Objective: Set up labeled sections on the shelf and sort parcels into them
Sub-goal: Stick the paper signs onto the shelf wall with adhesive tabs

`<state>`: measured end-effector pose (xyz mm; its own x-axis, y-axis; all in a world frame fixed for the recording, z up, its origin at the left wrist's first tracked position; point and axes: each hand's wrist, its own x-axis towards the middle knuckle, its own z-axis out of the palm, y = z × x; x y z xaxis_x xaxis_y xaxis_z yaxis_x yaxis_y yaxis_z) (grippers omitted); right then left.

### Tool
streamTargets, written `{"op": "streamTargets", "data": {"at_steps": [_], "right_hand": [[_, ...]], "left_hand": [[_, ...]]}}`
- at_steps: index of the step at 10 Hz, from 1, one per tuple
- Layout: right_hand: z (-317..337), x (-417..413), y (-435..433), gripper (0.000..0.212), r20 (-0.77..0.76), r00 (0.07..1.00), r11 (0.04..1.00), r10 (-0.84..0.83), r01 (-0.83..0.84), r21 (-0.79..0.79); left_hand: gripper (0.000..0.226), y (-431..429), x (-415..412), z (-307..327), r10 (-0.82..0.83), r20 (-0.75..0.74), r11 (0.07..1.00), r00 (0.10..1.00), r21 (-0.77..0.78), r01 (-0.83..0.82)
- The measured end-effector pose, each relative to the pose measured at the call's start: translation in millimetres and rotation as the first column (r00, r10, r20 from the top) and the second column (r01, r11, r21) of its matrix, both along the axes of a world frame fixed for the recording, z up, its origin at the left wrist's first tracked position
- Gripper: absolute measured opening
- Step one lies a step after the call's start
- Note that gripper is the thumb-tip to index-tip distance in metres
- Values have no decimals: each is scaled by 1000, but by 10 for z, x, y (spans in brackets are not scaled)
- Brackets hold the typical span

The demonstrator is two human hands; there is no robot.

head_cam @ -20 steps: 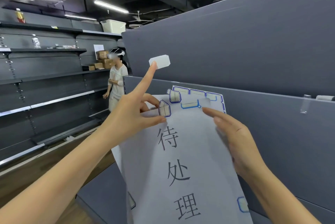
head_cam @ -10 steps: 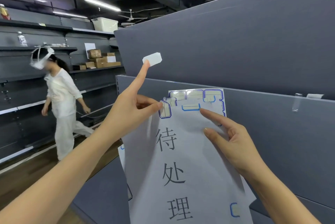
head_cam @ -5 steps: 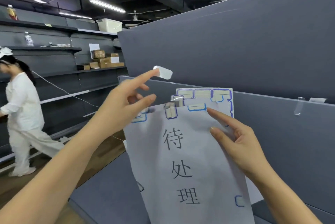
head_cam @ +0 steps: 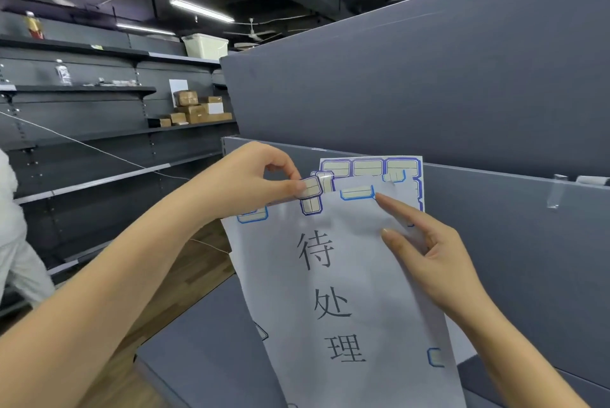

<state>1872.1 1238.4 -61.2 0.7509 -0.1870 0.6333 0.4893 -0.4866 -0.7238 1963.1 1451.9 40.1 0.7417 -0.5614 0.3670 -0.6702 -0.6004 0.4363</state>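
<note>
Presently we find the left hand (head_cam: 251, 176) at the upper left corner of the sign (head_cam: 330, 292), its grip narrow: thumb and forefinger pinch a pale sticker (head_cam: 310, 188) that lies right at the sign's top edge. The right hand (head_cam: 432, 256) has a wide grip and holds nothing; its fingers are straight and rest on the face of the sign, the forefinger tip just beside a blue-rimmed label near the top edge. The sign is a white sheet with three large black characters running down it, held upright in front of the grey back panel of the shelf (head_cam: 495, 242). A sticker sheet (head_cam: 369, 166) stands behind the sign and shows above it, with blue-bordered labels in rows. A strip of clear tape (head_cam: 554, 193) hangs from the panel's top edge, well to the right. Across the aisle we note brown parcels (head_cam: 194, 109) stacked on a dark rack (head_cam: 99, 91), a bottle (head_cam: 62, 72) on a higher level, and a white bin (head_cam: 206, 46) on top. A person (head_cam: 10, 226) in white shows at the left border.
</note>
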Motion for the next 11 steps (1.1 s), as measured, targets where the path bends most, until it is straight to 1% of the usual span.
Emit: {"op": "streamTargets", "data": {"at_steps": [1, 2, 3, 4, 5, 6, 7, 8, 9, 10, 11], "right_hand": [[6, 4, 15, 48, 6, 1000, 1000, -6, 6, 5], [2, -6, 21, 47, 31, 999, 999, -23, 22, 24], [-20, -11, 22, 46, 41, 999, 999, -31, 29, 40], [-45, 3, 14, 45, 37, 999, 998, -36, 35, 46], [-53, 14, -1, 45, 48, 997, 996, -55, 52, 66], [-61, 19, 13, 44, 61, 995, 994, -76, 71, 79], [-76, 18, 63, 46, 85, 992, 994, -93, 87, 73], [-92, 17, 105, 48, 102, 990, 994, -96, 90, 59], [-104, 14, 117, 48, 103, 990, 995, -91, 86, 54], [-116, 7, 116, 48, 101, 991, 995, -90, 85, 51], [-122, -11, 112, 49, 108, 990, 995, -88, 83, 52]], "left_hand": [[18, -61, 17, 10, -27, -158, 988, 987, -156, 2], [15, -96, 33, -109, -79, -350, 915, 933, -396, -71], [7, -114, -35, -285, -167, -413, 835, 895, -542, -95], [7, -124, -109, -403, -183, -346, 774, 920, -627, -82], [5, -141, -143, -461, 20, -76, 790, 997, -610, -62], [9, -176, -171, -499, -106, -216, 723, 971, -687, -74], [10, -251, -178, -583, -188, -337, 652, 923, -745, -139], [8, -302, -153, -654, -194, -327, 603, 925, -784, -151], [17, -318, -156, -673, -210, -274, 585, 939, -805, -104], [48, -334, -168, -671, -229, -264, 593, 937, -801, -80], [50, -367, -163, -683, -186, -270, 580, 945, -806, -117]]}}
